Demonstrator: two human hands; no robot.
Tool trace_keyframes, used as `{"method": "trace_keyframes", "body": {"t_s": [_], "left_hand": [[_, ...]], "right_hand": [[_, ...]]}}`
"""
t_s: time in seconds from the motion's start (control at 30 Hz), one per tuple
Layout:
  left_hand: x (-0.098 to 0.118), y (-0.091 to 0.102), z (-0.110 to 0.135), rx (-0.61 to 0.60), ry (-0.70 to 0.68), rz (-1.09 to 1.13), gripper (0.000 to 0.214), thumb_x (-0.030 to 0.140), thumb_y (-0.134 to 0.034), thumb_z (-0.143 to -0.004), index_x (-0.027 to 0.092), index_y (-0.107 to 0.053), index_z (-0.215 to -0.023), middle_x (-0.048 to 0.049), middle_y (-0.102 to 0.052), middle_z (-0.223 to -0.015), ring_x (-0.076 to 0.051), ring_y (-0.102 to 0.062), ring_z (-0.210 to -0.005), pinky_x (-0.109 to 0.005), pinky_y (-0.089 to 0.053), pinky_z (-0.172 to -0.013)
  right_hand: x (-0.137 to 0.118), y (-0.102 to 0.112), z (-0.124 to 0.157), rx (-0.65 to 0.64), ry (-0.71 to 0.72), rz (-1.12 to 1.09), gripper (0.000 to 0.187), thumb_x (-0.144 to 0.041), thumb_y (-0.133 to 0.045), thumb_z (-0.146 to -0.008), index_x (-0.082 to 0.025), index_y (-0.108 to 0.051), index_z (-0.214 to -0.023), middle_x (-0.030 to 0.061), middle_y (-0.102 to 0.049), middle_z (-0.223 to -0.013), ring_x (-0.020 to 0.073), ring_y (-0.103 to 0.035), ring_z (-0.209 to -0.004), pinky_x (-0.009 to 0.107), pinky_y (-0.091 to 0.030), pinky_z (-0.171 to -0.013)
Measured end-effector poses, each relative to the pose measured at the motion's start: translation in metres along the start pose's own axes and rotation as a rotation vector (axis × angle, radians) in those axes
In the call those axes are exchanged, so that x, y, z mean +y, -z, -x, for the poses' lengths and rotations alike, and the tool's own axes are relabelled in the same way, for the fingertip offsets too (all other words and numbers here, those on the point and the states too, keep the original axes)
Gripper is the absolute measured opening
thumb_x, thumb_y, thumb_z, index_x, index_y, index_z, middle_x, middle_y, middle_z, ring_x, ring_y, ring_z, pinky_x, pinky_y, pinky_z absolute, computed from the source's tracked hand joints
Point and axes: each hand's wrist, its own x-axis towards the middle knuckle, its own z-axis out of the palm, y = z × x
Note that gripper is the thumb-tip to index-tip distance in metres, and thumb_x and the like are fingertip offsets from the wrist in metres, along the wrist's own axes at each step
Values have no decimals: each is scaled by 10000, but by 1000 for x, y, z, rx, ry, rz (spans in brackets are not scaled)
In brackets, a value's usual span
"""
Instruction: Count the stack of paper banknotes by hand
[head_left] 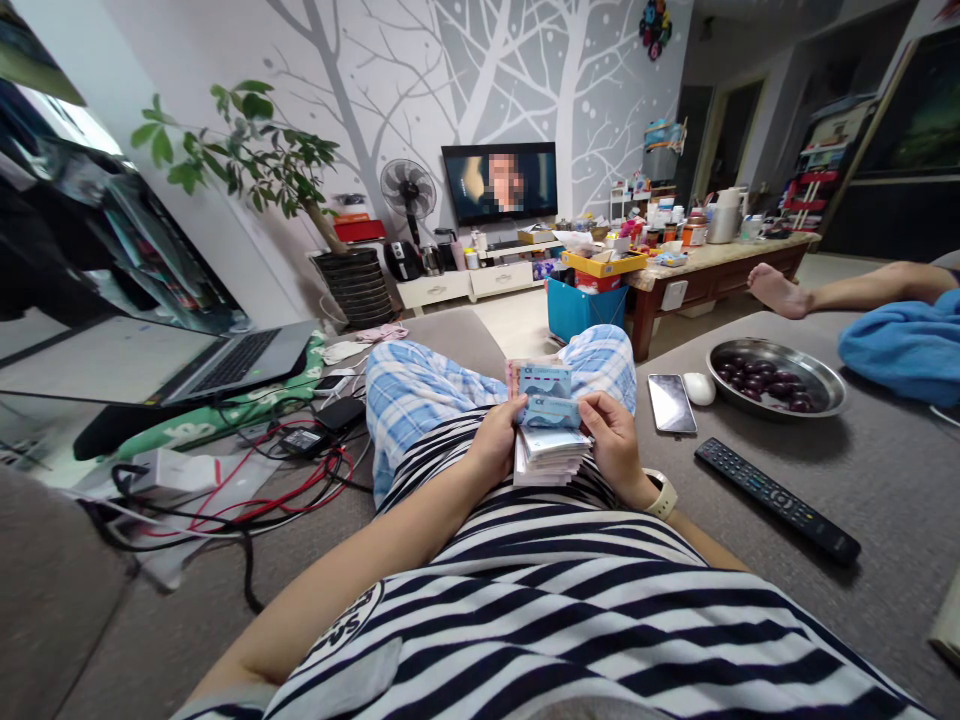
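Over my lap, my left hand [495, 440] is closed on a thick wad of folded banknotes [551, 462], with its thumb along the left side. Blue banknotes [547, 408] stand up fanned above the wad, and a pinkish edge shows behind them. My right hand [616, 445], with a pale watch on its wrist, pinches the right edge of a blue banknote between thumb and fingers. The fingers of my left hand are partly hidden behind the wad.
To the right lie a phone [672, 404], a white mouse [700, 388], a remote control [776, 500] and a metal bowl [832, 400] of dark round fruit. Another person's bare foot [780, 290] rests beyond. On the left are a laptop [240, 360] and tangled cables [247, 515].
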Motion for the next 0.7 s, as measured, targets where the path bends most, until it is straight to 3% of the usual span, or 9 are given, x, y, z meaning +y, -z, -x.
{"method": "trace_keyframes", "body": {"t_s": [0.3, 0.47, 0.7], "left_hand": [[-6, 1, -4, 29, 17, 56, 353, 316, -758, -768, 101, -777, -1048, -155, -826, -1009, -384, -760, -1088, -535, -578, -1024], [-4, 3, -3, -11, 35, 19, 369, 332, -794, -750, 99, -780, -1036, -166, -818, -1073, -389, -749, -1118, -526, -560, -1055], [-1, -4, 1, 35, 11, -9, 340, 304, -803, -715, 102, -788, -988, -168, -822, -1007, -396, -747, -1113, -529, -558, -1049]], "right_hand": [[4, 1, 2, -61, -11, -94, 476, -617, -605, -939, -210, -680, -704, 7, -614, -584, 132, -455, -509, 282, -376, -507], [5, -1, 3, -48, -47, -41, 361, -518, -807, -808, -215, -641, -703, -28, -577, -595, 128, -484, -540, 269, -394, -520], [9, -1, 0, 25, -92, 3, 389, -489, -846, -758, -222, -564, -739, -53, -514, -643, 120, -435, -576, 268, -356, -535]]}}
